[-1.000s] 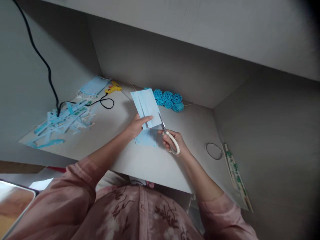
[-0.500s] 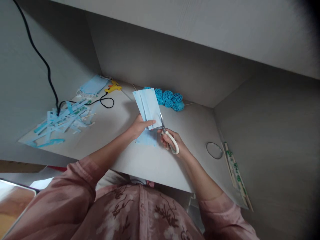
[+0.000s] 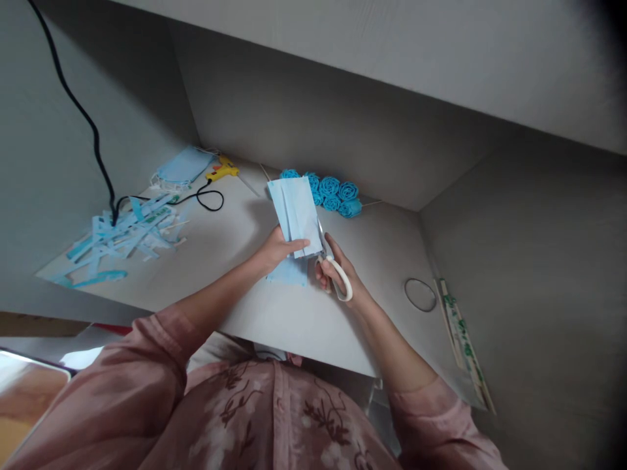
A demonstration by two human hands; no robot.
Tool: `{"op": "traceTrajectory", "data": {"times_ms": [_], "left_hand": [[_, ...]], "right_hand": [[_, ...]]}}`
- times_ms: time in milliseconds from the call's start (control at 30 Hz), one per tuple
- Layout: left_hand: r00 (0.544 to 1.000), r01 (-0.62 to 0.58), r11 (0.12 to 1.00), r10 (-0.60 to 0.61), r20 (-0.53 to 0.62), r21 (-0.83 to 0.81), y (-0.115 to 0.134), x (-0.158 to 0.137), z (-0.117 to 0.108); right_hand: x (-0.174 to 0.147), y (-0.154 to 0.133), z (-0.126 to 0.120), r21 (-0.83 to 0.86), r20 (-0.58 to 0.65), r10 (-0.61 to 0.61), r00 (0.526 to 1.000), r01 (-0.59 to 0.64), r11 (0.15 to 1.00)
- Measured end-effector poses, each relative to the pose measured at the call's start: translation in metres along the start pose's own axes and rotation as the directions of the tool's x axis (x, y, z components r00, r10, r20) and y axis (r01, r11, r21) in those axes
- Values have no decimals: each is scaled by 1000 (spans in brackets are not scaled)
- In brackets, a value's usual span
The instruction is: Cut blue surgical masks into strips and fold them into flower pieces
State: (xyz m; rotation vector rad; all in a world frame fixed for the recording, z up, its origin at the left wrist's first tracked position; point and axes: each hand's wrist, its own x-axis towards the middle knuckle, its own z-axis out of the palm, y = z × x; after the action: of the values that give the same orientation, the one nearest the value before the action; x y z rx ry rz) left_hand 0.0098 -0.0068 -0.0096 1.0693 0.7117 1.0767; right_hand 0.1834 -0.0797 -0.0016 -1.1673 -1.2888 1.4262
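My left hand [image 3: 281,250] pinches the lower part of a pale blue pleated face mask [image 3: 300,209], thumb on its front. No ear loops show on this mask. My right hand [image 3: 340,264] is closed round the handles of white-handled scissors [image 3: 339,279]. The scissor blades point up along the mask's right edge, partly hidden by it. On the table beneath my hands lies another light blue sheet [image 3: 291,273], partly covered by my left hand and the held mask.
Several blue rosettes [image 3: 330,186] sit at the back. On the left are a pile of cut blue strips [image 3: 125,235], a yellow glue gun [image 3: 223,171] with a black cord [image 3: 78,98], and stacked masks [image 3: 183,166]. A ring [image 3: 420,295] and wrapped sticks [image 3: 463,339] lie right.
The held mask and my left hand have shifted slightly to the right and down. My right index finger is raised higher beside the scissors.
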Motion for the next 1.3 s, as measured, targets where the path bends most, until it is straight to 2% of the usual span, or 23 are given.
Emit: {"op": "traceTrajectory", "data": {"times_ms": [233, 867, 1033, 1133, 1300], "left_hand": [[999, -4, 1000, 4, -33, -16, 0, -1, 2], [999, -19, 999, 18, -33, -33, -4, 0, -1], [996, -33, 992, 22, -89, -120, 2, -1, 0], [991, -42, 992, 27, -132, -115, 4, -1, 1], [992, -51, 996, 42, -121, -72, 3, -2, 2]], "right_hand": [[0, -1, 1, 17, -12, 16, 1000, -16, 1000], [-3, -2, 3, 14, -51, 35, 998, -34, 999], [-2, -2, 3, 19, -40, 50, 998, -49, 999], [-2, -2, 3, 24, -12, 50, 999, -50, 998], [-2, -3, 3, 2, 4, 29, 1000, -29, 1000]]}}
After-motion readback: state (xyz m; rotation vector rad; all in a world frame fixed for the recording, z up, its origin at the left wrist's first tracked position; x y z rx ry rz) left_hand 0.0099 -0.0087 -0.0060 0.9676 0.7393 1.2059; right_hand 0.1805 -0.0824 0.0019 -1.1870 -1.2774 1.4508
